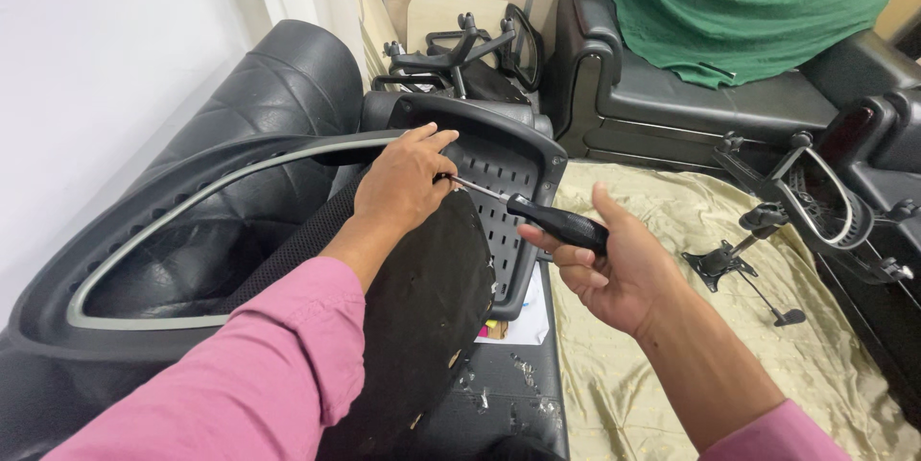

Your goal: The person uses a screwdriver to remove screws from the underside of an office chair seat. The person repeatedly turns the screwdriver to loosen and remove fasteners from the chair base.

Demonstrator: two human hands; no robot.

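A black-handled screwdriver (537, 213) is gripped in the closed right hand (614, 269), its tip kept at the chair back panel (499, 192), steadied by the left hand's (403, 183) curled fingers; fastening appears unfinished.

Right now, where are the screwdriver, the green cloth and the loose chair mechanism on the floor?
screwdriver (558, 224): head view, black handle in right hand.
green cloth (739, 0): head view, middle of the fabric.
chair mechanism (721, 260): head view, its black plate.
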